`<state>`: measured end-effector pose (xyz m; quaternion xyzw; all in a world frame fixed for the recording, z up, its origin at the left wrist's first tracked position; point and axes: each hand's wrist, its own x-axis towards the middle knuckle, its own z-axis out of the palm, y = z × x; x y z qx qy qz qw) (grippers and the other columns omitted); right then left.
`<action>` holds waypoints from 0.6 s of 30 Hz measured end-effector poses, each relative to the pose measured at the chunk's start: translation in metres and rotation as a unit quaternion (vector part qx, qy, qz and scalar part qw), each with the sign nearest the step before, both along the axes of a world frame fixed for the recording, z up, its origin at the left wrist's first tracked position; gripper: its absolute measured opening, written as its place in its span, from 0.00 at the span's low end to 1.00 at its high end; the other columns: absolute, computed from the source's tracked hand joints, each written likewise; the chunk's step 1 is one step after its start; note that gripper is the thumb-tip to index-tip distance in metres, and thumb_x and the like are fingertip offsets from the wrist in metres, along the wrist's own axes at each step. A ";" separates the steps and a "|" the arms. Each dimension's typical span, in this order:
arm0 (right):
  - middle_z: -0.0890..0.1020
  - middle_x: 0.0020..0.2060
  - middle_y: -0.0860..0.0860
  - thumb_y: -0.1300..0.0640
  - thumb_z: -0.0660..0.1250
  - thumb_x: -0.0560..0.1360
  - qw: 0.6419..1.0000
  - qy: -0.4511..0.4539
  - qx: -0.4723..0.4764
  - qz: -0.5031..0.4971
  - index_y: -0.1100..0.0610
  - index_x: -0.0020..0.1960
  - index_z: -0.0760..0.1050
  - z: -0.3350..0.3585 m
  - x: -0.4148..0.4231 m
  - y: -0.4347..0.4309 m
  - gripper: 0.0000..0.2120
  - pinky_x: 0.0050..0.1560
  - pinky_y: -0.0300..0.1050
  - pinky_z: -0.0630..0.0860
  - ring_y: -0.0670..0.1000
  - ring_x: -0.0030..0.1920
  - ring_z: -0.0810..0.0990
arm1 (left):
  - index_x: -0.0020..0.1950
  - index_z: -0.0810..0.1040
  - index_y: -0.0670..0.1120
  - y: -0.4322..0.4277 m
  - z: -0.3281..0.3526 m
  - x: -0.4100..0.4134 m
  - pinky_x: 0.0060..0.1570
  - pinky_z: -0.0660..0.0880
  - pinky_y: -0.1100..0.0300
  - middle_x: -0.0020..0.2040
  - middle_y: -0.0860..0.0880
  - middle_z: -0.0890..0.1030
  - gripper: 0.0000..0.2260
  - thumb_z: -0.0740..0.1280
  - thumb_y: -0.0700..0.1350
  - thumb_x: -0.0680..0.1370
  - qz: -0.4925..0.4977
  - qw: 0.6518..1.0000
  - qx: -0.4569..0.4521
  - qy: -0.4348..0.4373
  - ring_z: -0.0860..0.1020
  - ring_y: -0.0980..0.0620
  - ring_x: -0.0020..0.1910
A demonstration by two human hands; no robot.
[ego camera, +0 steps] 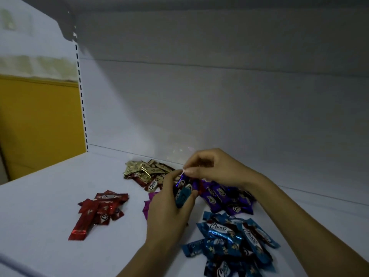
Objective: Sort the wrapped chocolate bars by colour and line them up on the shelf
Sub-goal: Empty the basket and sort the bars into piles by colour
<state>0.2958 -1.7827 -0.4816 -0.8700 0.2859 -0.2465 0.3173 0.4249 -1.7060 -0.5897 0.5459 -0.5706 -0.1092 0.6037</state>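
Wrapped chocolate bars lie in colour piles on the white shelf (50, 196): red bars (100, 209) at the left, gold bars (144, 172) at the back, purple bars (223, 196) behind my arms, blue bars (233, 242) at the front right. A few magenta bars (148, 204) peek out from under my left hand. My left hand (169, 208) grips a small bunch of bars, a blue one (182, 195) and a purple one showing. My right hand (211, 168) pinches the top end of a bar in that bunch.
The shelf's white back wall (219, 106) rises close behind the piles. A slotted upright (81, 96) marks the left end, with a yellow wall (40, 124) beyond it. An upper shelf (199, 5) hangs overhead.
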 end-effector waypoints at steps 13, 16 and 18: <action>0.85 0.40 0.47 0.50 0.71 0.72 0.997 0.072 -0.021 0.033 0.56 0.47 0.83 0.006 -0.015 0.006 0.10 0.47 0.38 0.79 0.43 0.42 0.82 | 0.70 0.58 0.62 0.015 0.008 -0.008 0.50 0.78 0.63 0.51 0.63 0.72 0.33 0.69 0.60 0.69 -0.036 0.997 0.019 -0.066 0.70 0.76 0.47; 0.85 0.39 0.47 0.53 0.70 0.73 0.996 0.071 -0.030 0.037 0.56 0.45 0.83 0.005 -0.016 0.005 0.07 0.46 0.37 0.78 0.42 0.41 0.82 | 0.69 0.61 0.62 0.017 0.010 -0.008 0.44 0.82 0.53 0.49 0.68 0.73 0.33 0.69 0.61 0.66 -0.038 0.998 0.023 -0.035 0.73 0.76 0.48; 0.84 0.38 0.47 0.53 0.69 0.74 0.997 0.038 -0.061 0.009 0.56 0.45 0.82 0.005 -0.016 0.003 0.08 0.44 0.35 0.77 0.42 0.39 0.82 | 0.63 0.65 0.66 0.016 0.010 -0.008 0.43 0.82 0.55 0.45 0.69 0.78 0.26 0.69 0.61 0.67 -0.048 0.998 0.027 -0.023 0.79 0.67 0.47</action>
